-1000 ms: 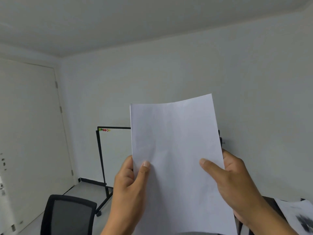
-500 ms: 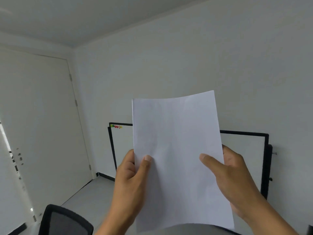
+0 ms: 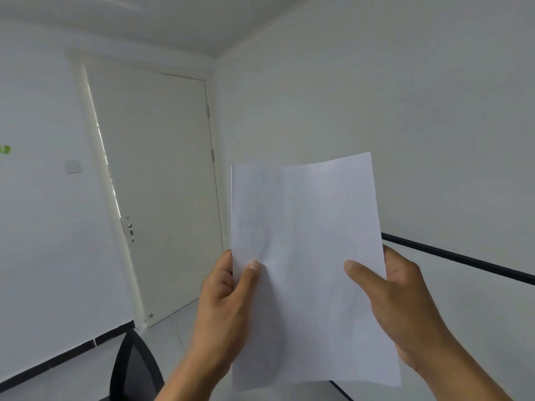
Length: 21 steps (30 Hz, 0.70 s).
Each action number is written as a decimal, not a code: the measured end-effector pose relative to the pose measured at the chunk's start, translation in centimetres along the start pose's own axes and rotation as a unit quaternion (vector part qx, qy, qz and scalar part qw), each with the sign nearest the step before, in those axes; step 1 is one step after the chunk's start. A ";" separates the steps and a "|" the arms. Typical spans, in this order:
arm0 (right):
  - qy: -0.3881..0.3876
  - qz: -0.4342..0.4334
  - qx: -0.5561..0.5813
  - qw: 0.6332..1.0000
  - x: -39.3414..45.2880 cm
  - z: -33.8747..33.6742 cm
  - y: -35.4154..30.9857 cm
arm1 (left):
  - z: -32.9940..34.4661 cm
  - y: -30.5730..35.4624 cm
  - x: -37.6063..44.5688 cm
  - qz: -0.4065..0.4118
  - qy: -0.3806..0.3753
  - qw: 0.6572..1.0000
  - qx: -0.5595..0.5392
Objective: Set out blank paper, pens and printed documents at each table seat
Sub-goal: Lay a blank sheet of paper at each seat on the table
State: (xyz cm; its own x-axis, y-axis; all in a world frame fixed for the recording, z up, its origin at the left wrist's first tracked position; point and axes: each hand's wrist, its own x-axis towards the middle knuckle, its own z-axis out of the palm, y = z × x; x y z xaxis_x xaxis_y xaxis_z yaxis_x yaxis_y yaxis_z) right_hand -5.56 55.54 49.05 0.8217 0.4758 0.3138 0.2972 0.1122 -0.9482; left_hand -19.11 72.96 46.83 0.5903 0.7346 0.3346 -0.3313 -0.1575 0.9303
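The blank paper [image 3: 307,256] is held upright in the air at centre right of the frame, its face toward the camera, top edge slightly bowed and tilted up to the right. The left hand [image 3: 228,302] grasps its left edge, thumb on the front and fingers behind; the right hand [image 3: 405,308] grasps the right edge the same way, thumb laid across the front. Both grips are closed on the paper, at its lower half. Whether this is one sheet or several pressed together cannot be told; the right edge shows a faint second line, which is not conclusive. Risks, as judged: the unsupported upper half could flop or crease if the paper is swung quickly; thumbs pressing inward could buckle the middle; if several sheets are held, one could slip out during separation. A further risk is placement without sight, since no desk surface, seat position, pens or printed documents appear in this view. The lower edge of the paper hides whatever lies beneath it. At lower left a dark chair back [image 3: 130,369] is cut off by the frame. A black bar [image 3: 463,259] runs from behind the paper to the right edge; what it belongs to cannot be confirmed. A white door [image 3: 162,183] stands at left centre, a wall switch [image 3: 73,167] beside it.
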 end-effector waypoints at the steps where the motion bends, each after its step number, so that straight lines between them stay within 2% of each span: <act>1: -0.003 -0.002 -0.002 1.000 1.8 0.6 0.6 | 0.1 -0.7 1.5 0.002 0.008 1.000 -0.002; 7: -0.039 -0.032 -0.015 0.999 14.3 5.0 3.7 | 0.4 -5.0 13.2 0.018 0.050 0.999 -0.006; 12: -0.050 -0.039 -0.012 0.998 24.0 8.0 5.3 | 0.3 -7.0 22.8 0.040 0.056 0.998 0.015; 18: -0.080 -0.043 -0.001 0.996 32.8 12.2 7.8 | -0.7 -8.4 30.6 0.040 0.075 0.996 0.023; 21: -0.110 -0.058 0.026 0.992 37.7 15.2 9.7 | -1.7 -10.3 34.8 0.051 0.113 0.991 0.046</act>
State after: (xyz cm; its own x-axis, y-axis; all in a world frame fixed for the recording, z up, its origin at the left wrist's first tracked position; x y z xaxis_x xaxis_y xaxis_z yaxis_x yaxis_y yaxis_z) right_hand 20.90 87.88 50.99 0.6555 0.6358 0.4075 0.3524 0.2198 -0.9097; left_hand 3.59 101.29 48.63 0.3741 0.8392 0.3946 -0.3052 -0.2904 0.9069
